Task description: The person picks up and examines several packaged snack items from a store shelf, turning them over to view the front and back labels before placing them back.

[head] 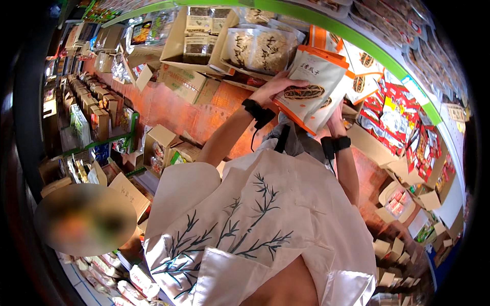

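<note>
Between my hands is a small stack of white-and-orange snack bags (312, 74), with striped sunflower seeds pictured on the front. My left hand (277, 88) grips the left edge, its thumb lying across the front bag. On the lower right edge, my right hand (336, 118) is partly hidden behind the stack. Similar bags (360, 82) lie just right of the stack, by the shelf. Close to my left hand, clear bags of a pale dried food (264, 48) stand in a cardboard box. A black band is on each wrist.
Red-and-silver snack packets (394, 107) fill cardboard boxes (373, 145) on the right. A green shelf edge (329, 19) curves over the far side. Dark packets stand in an open carton (172, 42). Shelves of boxed goods (95, 114) line the left, above a reddish floor (160, 101).
</note>
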`<state>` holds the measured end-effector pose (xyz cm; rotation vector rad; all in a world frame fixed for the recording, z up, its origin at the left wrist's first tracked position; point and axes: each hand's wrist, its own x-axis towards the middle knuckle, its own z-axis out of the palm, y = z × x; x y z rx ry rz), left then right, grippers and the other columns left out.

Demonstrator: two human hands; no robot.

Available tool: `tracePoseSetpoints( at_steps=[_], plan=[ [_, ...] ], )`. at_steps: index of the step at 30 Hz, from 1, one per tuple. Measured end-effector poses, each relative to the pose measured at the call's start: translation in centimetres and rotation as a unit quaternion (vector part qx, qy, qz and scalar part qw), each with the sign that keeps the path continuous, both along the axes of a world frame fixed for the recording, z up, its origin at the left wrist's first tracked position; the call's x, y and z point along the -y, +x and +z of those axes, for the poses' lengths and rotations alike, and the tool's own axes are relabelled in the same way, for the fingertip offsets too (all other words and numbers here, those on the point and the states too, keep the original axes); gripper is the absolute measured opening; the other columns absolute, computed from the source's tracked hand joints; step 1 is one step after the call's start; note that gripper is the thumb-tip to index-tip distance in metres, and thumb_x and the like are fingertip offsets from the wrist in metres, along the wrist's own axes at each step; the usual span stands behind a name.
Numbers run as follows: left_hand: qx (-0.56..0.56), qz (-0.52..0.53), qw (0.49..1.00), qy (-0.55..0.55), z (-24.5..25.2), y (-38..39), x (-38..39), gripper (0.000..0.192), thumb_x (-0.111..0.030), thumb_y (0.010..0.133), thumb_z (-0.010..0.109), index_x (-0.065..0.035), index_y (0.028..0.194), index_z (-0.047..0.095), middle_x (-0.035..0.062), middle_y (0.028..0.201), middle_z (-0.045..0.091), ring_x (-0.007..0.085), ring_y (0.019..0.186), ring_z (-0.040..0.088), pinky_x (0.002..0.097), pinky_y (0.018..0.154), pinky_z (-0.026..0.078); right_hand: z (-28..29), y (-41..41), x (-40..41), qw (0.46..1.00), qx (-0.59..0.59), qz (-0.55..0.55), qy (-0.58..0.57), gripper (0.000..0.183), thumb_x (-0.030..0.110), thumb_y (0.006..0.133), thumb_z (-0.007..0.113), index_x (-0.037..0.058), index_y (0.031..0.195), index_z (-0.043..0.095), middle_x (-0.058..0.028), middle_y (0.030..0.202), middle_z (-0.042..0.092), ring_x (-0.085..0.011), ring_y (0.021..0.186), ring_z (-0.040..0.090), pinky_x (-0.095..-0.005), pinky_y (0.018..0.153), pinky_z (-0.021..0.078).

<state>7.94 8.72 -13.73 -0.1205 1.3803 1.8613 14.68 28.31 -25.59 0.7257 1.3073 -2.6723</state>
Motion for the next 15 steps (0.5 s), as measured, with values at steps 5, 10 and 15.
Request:
tracePoseSetpoints(
  at_steps=[5, 10, 15],
  plan=[
    [-0.031, 0.016, 0.998, -0.050, 2.7, -4.1, 3.9, 0.063, -0.028, 0.077, 0.077, 0.0024, 0.124, 0.049, 0.0097, 0.110, 0.063, 0.0143, 0.093, 0.064, 0.0264, 0.083, 0.052, 2.4, -6.8, 3.5, 0.995, -0.069, 0.048, 0.051, 0.039, 0.024, 0.094, 0.052, -0.0005, 0.124, 0.046, -0.0101, 0.106, 0.059, -0.0176, 0.090, 0.060, -0.0302, 0.069, 0.0515],
    [-0.036, -0.072, 0.985, -0.153, 0.1, -10.4, 8.7, 0.061, -0.035, 0.077, 0.074, -0.0002, 0.122, 0.053, 0.0105, 0.110, 0.063, 0.0150, 0.091, 0.064, 0.0279, 0.079, 0.051, 1.1, -12.6, 6.5, 0.994, -0.054, 0.081, 0.059, 0.040, 0.025, 0.093, 0.052, -0.0025, 0.122, 0.049, -0.0108, 0.106, 0.061, -0.0182, 0.093, 0.059, -0.0310, 0.075, 0.0499],
    [-0.011, -0.005, 0.999, -0.034, 0.6, -14.6, 11.2, 0.040, -0.027, 0.086, 0.066, 0.0006, 0.114, 0.058, 0.0086, 0.104, 0.066, 0.0132, 0.082, 0.065, 0.0255, 0.075, 0.053, -1.0, -17.4, 9.5, 0.977, -0.104, 0.121, 0.145, 0.041, 0.026, 0.094, 0.050, -0.0032, 0.122, 0.048, -0.0110, 0.107, 0.060, -0.0196, 0.095, 0.059, -0.0314, 0.078, 0.0487]
  ],
)
